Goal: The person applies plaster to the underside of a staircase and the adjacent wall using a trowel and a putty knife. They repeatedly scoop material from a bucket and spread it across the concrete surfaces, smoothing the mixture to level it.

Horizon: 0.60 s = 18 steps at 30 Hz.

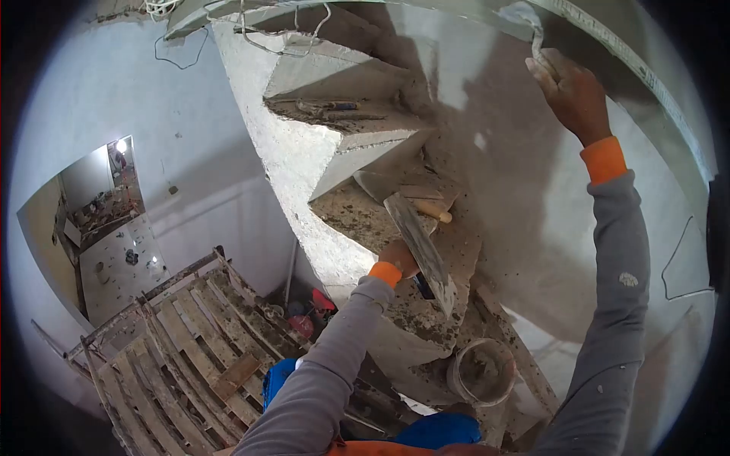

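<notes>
Lowest in the frame, at lower centre, a bucket (481, 371) of grey mix stands on the littered boards, just below the left hand (398, 258). That hand's grip is closed round the handle of a trowel (422, 247), whose long blade tilts down towards the bucket and touches nothing. Beside it, a step (357, 216) of the raw concrete stair carries a second tool with a wooden handle (432, 210).

Far up at upper right, the right hand (570, 91) reaches to the wall (517, 190), its fingers against a pale streak of plaster (537, 42) under the curved edge. Whether this grip pinches something or only presses cannot be told (the fingers are turned away).

The smearing would likely go best in short, firm strokes along the edge. The trowel should be kept level and close by, so that fresh mix is in reach and none drips. With one arm this high, steady footing probably matters too.
</notes>
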{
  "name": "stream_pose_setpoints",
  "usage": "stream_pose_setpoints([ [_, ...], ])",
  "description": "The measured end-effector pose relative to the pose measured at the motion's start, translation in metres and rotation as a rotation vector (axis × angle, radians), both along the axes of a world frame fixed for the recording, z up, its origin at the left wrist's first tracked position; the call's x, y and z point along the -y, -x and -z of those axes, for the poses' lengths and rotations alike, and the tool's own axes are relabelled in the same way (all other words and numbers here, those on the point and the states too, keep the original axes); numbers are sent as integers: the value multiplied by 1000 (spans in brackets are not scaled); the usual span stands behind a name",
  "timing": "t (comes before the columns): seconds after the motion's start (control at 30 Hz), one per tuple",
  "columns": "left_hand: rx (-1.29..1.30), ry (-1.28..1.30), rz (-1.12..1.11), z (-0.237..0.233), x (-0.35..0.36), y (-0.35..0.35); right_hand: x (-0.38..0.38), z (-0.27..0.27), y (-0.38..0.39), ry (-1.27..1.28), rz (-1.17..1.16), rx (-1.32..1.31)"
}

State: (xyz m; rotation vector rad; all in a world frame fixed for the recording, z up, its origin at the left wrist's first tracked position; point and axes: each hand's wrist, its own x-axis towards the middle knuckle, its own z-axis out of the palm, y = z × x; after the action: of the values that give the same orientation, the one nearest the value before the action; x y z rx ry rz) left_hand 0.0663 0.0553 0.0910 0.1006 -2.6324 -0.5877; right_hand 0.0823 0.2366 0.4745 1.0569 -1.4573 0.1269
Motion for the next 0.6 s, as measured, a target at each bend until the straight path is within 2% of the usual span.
stream_pose_setpoints([
  [0.03,-60,41,22,24,10,24,-5,3,-5,19,-77,-6],
  [0.07,-120,82,44,26,12,26,-9,7,-8,38,-153,-13],
  [0.17,-52,39,15,23,9,25,-32,16,4,47,-226,51],
  [0.27,17,40,3,6,2,5,-48,24,20,7,-103,120],
  [0.37,35,125,29,7,4,9,-43,23,51,-20,127,50],
  [0.47,20,186,35,15,8,20,-31,13,67,-11,221,-38],
  [0.6,66,177,14,17,9,24,-25,4,39,49,163,25],
])
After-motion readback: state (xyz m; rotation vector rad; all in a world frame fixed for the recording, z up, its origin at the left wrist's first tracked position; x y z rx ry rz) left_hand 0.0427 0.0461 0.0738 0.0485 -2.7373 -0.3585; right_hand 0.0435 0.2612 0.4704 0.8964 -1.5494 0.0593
